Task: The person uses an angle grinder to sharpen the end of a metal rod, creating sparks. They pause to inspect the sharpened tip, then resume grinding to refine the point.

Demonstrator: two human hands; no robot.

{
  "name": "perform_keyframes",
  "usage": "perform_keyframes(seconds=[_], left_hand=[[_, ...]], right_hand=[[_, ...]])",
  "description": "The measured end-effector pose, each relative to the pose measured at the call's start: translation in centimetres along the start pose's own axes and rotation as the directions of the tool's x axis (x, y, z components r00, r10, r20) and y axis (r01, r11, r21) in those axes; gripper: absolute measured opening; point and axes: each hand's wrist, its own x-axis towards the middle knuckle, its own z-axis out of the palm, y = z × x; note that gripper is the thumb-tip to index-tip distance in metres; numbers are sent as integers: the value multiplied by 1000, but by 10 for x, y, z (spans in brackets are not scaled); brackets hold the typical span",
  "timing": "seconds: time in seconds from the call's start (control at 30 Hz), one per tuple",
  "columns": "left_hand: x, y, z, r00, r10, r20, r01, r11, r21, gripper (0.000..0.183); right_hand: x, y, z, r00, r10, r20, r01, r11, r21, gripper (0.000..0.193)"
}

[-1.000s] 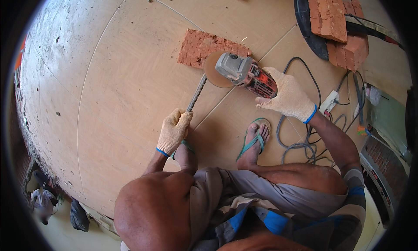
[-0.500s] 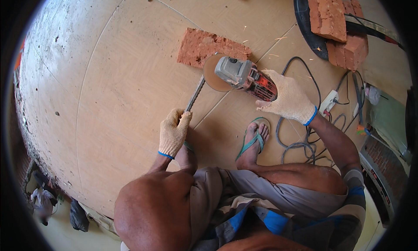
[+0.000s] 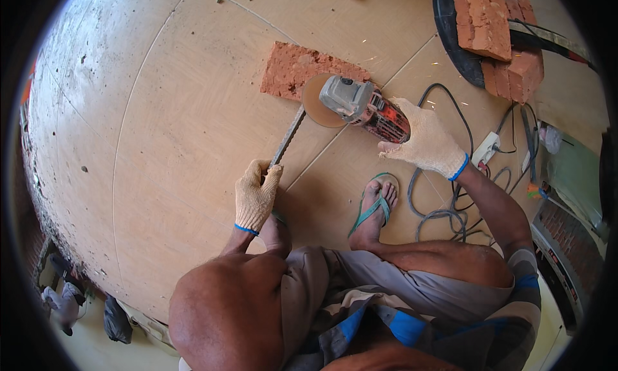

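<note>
- We are seeing the angle grinder [image 3: 364, 107] now sitting a little farther left than a second ago, its disc at the upper end of the steel rod [image 3: 288, 138], right beside the loose brick [image 3: 302, 71].
- Our right hand [image 3: 425, 142] is wrapping closed around the grinder's body; a few sparks are flying, so we judge the cut is underway.
- Our left hand [image 3: 255, 194] is curling shut on the rod's near end, pressing it to the floor [image 3: 174, 133].
- We are noticing no readable packages or signs: only a white power strip [image 3: 487, 149] at right, among dark cables [image 3: 444, 210], and stacked bricks [image 3: 489, 23] top right.
</note>
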Motion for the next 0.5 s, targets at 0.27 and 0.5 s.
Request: perform_keyframes(seconds=[0.27,0.5], left_hand=[[0,-4,2,1000,5,-12,-5,1000,8,30],[1,-5,4,1000,-30,-7,30,1000,2,30]], right_hand=[[0,-3,-2,999,12,30,-12,1000,-20,75],[-4,-3,2,1000,-16,19,16,1000,-5,79]])
